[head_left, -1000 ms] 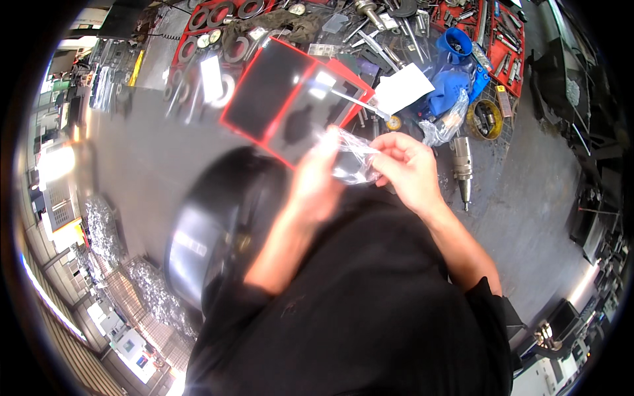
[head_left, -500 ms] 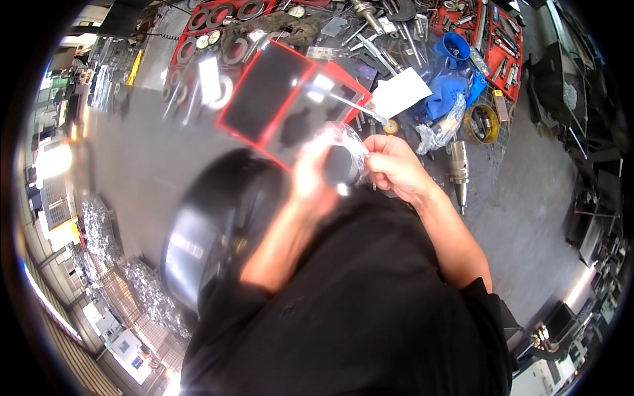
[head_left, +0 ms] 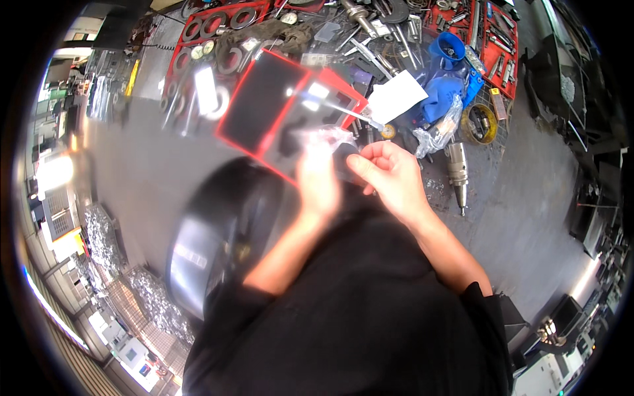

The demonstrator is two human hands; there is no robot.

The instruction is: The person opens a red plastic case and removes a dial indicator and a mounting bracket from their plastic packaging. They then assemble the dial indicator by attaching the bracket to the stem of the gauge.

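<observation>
My left hand (head_left: 316,177) and my right hand (head_left: 389,173) are raised close together over a grey workbench (head_left: 152,171). Between them they hold a small clear plastic bag (head_left: 323,138), crumpled at the top; its contents are too blurred to make out. The left hand is motion-blurred. Just beyond the hands lies a black mat with a red border (head_left: 277,109). My black sleeves and torso fill the lower part of the view.
A round black seat or drum (head_left: 218,231) sits to the left below my arms. The far bench holds red trays of rings and tools (head_left: 218,33), a white paper (head_left: 396,96), a blue cloth (head_left: 439,99), another clear bag (head_left: 439,132) and a metal tool holder (head_left: 457,175).
Both hands stayed together on the bag and shifted slightly; the bag rose a little above the fingers. The view tilted somewhat.
</observation>
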